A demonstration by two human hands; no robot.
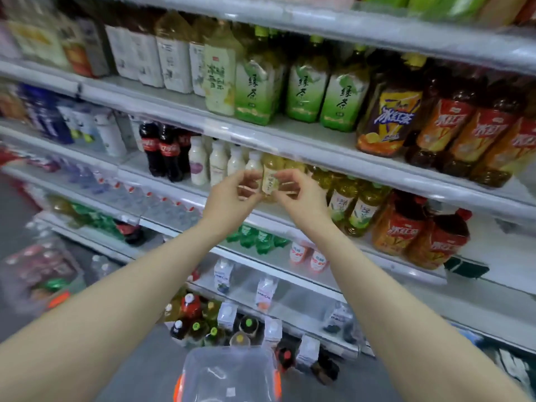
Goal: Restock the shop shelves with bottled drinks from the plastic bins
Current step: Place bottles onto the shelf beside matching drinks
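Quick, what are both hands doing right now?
Left hand: holds the yellow bottle.
Right hand: holds the same yellow bottle.

Left hand [232, 198], right hand [301, 198]: curled grips.

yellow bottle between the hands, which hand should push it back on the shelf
Probably right: the right hand pinches the yellow bottle at its label, while the left hand only curls beside its edge.

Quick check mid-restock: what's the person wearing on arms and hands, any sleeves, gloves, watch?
Nothing worn shows. Left forearm and right forearm are bare to the frame edge, no sleeves. Left hand and right hand have no gloves; no watch or bracelet at either wrist. Rings: too blurred to tell.
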